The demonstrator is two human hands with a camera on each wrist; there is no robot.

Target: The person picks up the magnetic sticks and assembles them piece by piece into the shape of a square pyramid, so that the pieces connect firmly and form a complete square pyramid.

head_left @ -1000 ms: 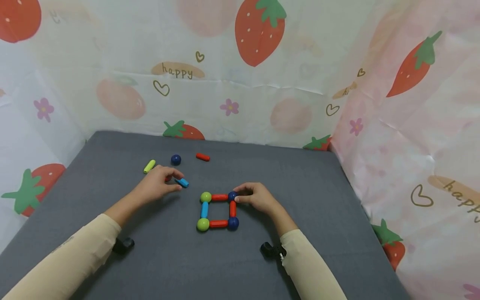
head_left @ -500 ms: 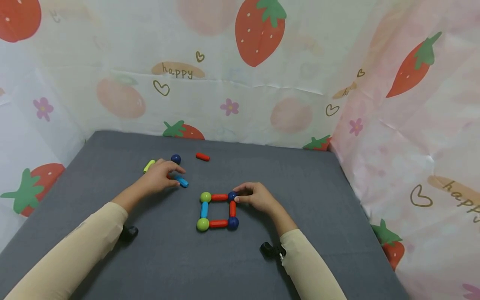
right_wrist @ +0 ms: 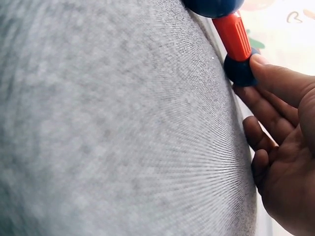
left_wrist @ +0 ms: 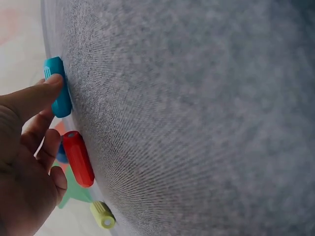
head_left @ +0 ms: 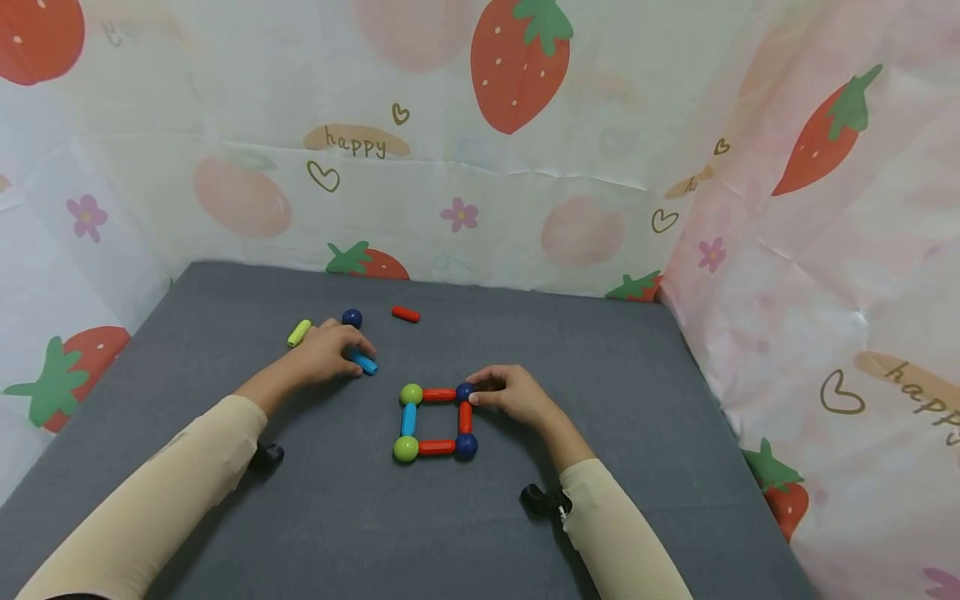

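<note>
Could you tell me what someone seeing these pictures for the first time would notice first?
Probably the small square of rods and balls at the middle of the grey table, with the right hand touching its far right blue ball. Next, the left hand resting on a loose blue rod, with a yellow rod, a blue ball and a red rod scattered nearby.

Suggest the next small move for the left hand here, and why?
Probably curl the left hand round the loose blue stick and lift it. In the left wrist view its thumb tip touches that stick, and a red stick lies under the fingers. The right hand steadies the square's dark blue ball.
</note>
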